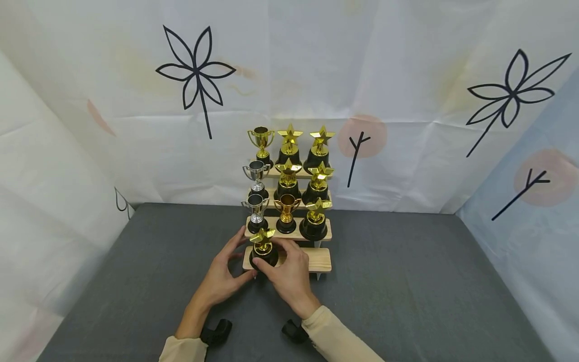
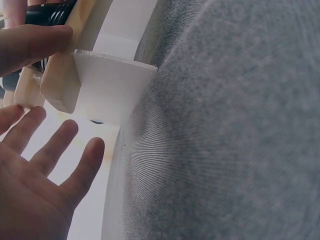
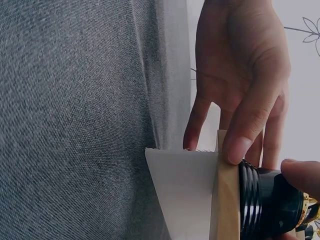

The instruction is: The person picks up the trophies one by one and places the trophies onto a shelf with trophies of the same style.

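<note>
A gold star trophy (image 1: 264, 257) with a black base stands at the left end of the bottom wooden step (image 1: 320, 259) of a tiered rack. My right hand (image 1: 291, 277) holds its base, thumb in front and fingers behind. The left hand (image 1: 219, 282) is around the step's left end. Its thumb (image 2: 37, 42) presses on the front edge of the wood, while the other fingers spread out fairly straight beside the rack. In the right wrist view the ridged black base (image 3: 270, 200) sits against the wood, close to the left thumb.
Upper steps carry gold star trophies (image 1: 315, 225), silver cups (image 1: 256, 213), a bronze-toned cup (image 1: 286, 211) and a gold cup (image 1: 261, 138). White supports (image 2: 112, 80) hold up the rack on a dark grey tabletop (image 1: 407, 281). A patterned white cloth (image 1: 307, 60) hangs behind.
</note>
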`<state>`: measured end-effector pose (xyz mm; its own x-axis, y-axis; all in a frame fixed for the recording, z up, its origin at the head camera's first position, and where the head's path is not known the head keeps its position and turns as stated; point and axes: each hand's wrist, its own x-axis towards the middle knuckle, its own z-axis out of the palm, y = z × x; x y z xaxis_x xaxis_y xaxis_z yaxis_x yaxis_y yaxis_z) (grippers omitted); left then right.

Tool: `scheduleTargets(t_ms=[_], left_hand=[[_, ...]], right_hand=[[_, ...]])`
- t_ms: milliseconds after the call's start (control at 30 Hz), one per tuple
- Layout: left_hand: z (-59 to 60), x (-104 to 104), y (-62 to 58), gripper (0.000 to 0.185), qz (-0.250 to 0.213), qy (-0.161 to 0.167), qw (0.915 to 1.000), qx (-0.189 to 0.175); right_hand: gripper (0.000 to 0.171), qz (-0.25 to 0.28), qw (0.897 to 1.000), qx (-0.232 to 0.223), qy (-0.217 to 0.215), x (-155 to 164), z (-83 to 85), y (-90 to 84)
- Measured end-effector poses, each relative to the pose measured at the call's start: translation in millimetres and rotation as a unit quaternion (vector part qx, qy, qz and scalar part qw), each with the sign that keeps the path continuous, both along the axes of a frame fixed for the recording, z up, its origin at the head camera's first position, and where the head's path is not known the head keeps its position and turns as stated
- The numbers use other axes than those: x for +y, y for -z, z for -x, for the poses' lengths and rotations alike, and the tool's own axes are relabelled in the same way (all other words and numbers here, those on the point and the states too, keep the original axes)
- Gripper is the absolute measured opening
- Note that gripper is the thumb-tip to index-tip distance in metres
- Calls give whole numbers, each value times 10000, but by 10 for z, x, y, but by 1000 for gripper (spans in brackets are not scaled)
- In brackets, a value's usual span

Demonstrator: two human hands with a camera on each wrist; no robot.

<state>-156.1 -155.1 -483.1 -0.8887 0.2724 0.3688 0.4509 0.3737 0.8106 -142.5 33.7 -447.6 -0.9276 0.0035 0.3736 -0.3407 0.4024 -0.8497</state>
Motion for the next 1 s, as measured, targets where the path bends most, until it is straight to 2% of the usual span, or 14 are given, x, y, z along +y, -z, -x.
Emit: scheduleTargets(t_ms=[733,1000], left_hand=[[1,-45,1,101,7,25,10000,46],[-7,-71,-10,104,123,45,9999,-76]], right_hand=[[48,30,9999,92,-90,-37,-6,64],[50,-248,9995,189,72,129,-114,19]])
